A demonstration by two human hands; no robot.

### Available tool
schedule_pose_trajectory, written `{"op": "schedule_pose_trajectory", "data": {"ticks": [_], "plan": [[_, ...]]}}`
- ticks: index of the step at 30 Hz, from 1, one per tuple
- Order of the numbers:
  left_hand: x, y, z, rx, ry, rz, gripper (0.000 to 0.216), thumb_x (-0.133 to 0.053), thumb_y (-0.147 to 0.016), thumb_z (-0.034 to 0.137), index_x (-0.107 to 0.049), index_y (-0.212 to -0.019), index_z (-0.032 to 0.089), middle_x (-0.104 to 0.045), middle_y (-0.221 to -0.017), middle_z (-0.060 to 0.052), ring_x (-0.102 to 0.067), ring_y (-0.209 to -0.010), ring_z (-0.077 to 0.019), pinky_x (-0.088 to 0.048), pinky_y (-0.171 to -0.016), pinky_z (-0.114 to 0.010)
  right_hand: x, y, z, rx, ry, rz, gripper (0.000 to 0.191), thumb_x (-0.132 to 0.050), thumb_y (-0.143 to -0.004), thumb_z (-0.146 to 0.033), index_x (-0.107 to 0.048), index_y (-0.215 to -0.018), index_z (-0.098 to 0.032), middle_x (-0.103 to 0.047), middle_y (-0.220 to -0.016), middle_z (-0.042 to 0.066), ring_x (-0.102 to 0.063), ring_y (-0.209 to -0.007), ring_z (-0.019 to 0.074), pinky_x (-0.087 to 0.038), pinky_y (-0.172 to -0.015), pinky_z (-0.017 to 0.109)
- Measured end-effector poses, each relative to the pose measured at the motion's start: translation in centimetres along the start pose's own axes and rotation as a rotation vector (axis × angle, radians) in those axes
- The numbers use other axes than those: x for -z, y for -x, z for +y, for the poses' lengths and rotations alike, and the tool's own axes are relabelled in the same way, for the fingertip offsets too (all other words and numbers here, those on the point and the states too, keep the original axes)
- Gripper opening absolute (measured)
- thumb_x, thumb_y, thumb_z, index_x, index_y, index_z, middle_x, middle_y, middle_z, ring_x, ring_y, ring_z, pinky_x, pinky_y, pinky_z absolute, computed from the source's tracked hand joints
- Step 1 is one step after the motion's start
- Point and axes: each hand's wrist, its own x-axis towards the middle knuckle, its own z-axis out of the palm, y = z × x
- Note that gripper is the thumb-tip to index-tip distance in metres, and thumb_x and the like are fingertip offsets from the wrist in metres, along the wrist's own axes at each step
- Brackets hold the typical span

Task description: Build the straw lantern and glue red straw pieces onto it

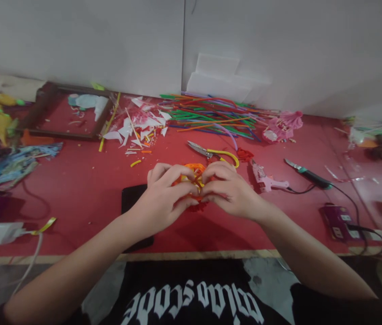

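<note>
A smooth, faintly glossy finish is shown by the counter. Scissors are formed of metal blades and plastic-looking handles. Smooth plastic is seen in the glue gun, a matt finish on the coloured sticks, paper in the white scraps, matt cloth in the shirt. The material of the orange piece cannot be told.

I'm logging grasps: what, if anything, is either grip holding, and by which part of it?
The left grip and right grip hold an orange-and-yellow craft piece between them, by its opposite sides; the exact contact points are hidden.
</note>
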Motion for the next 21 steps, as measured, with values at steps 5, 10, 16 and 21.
{"op": "schedule_pose_trajectory", "data": {"ticks": [5,10,16,21], "plan": [[0.6,0.9,-0.4,-0.009,-0.096,0.007,0.016,-0.058,-0.095,0.024,-0.068,-0.106,0.019,-0.059,-0.125,-0.012,-0.050,-0.108,-0.0296,-0.039,-0.095,-0.050,0.8,0.7,-0.6,-0.019,0.114,-0.056,0.012,-0.062,-0.093,-0.021,-0.072,-0.098,-0.021,-0.062,-0.114,0.009,-0.050,-0.117,0.0264,-0.041,-0.102,0.050],[0.5,0.7,0.4,-0.088,-0.242,0.025,0.018,-0.054,-0.095,0.023,-0.071,-0.093,0.021,-0.061,-0.123,-0.012,-0.047,-0.103,-0.0312,-0.040,-0.086,-0.048,0.8,0.3,-2.3,-0.059,0.191,-0.124,0.014,-0.058,-0.095,-0.021,-0.071,-0.093,-0.017,-0.064,-0.113,0.012,-0.049,-0.115,0.0290,-0.041,-0.099,0.051],[0.4,0.1,0.8,0.002,-0.114,-0.012,0.016,-0.062,-0.088,0.015,-0.074,-0.082,0.024,-0.064,-0.118,-0.006,-0.045,-0.101,-0.0284,-0.037,-0.083,-0.045,0.7,-0.3,-2.9,-0.116,0.138,-0.153,0.015,-0.055,-0.095,-0.016,-0.070,-0.090,-0.015,-0.065,-0.103,0.010,-0.050,-0.108,0.0271,-0.040,-0.094,0.048],[0.5,-0.3,0.6,0.096,0.036,-0.065,0.022,-0.062,-0.083,0.010,-0.076,-0.079,0.026,-0.061,-0.117,-0.004,-0.045,-0.105,-0.0274,-0.036,-0.092,-0.047,0.5,-0.4,-2.5,-0.134,0.027,-0.145,0.016,-0.055,-0.092,-0.010,-0.068,-0.086,-0.017,-0.065,-0.101,0.008,-0.051,-0.107,0.0245,-0.038,-0.094,0.046]]}}
